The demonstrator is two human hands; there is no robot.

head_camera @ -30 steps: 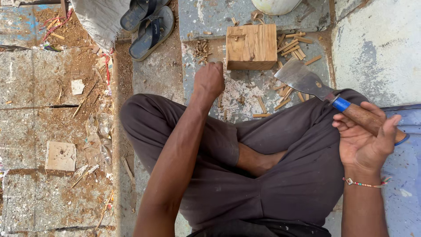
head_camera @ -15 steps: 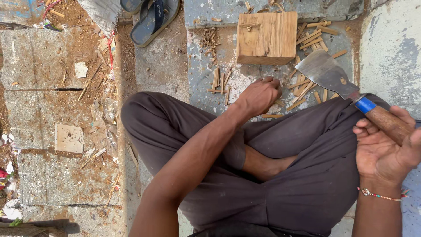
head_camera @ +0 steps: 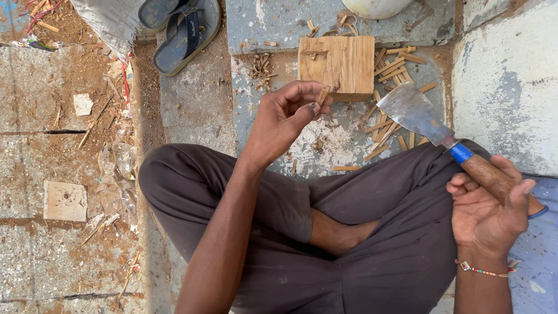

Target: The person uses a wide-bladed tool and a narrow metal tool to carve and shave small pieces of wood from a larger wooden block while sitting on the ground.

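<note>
The ground is rough grey concrete slabs (head_camera: 197, 110) with worn paint and reddish dirt. At twelve o'clock sits a square wooden block (head_camera: 337, 65); short wood splinters (head_camera: 386, 125) scatter at one o'clock. Dark sandals (head_camera: 183, 29) lie at eleven, a pale tile scrap (head_camera: 65, 201) at nine.

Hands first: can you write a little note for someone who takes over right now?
Left hand: raised, pinching a small wood piece in its fingertips.
Right hand: grip closed on the wooden handle of the chopping blade, blade pointing toward the wooden block.
Done: many split sticks lie around the block.
Left: the held piece is not yet on the block, which is bare on top.
</note>
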